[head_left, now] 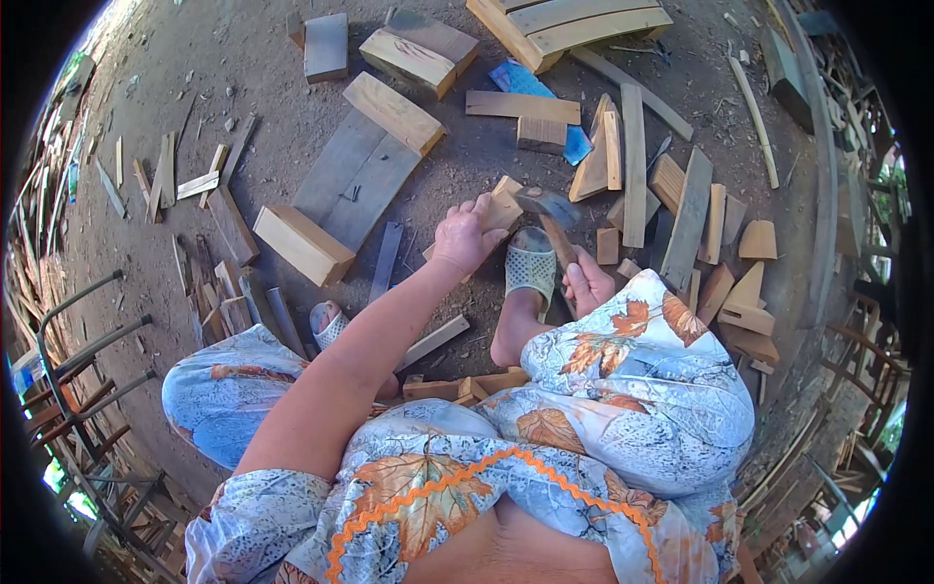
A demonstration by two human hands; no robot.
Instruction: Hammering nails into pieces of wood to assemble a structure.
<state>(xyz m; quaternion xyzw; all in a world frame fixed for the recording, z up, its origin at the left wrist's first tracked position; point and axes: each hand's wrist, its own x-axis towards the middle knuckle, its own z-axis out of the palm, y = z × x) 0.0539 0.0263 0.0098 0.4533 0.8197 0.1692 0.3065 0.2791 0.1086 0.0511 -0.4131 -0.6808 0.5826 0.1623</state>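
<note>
My left hand (467,235) is closed round a pale wooden block (501,208), in front of my sandaled right foot (531,263). The block leans at a slant, and its lower part is partly hidden by my hand. In my right hand (589,283) is the wooden handle of an adze-like chopping tool (553,207). Its flat grey metal head lies just right of the block's upper end; I cannot tell whether they touch. My right fingers wrap the handle beside my right knee, partly hidden by it.
A wide grey board (355,180) with wood blocks at its ends lies ahead on the dirt ground. Several cut pieces and planks (686,214) crowd the right side. Blue sheeting (525,83) lies under some wood. A metal frame (73,370) stands at the left.
</note>
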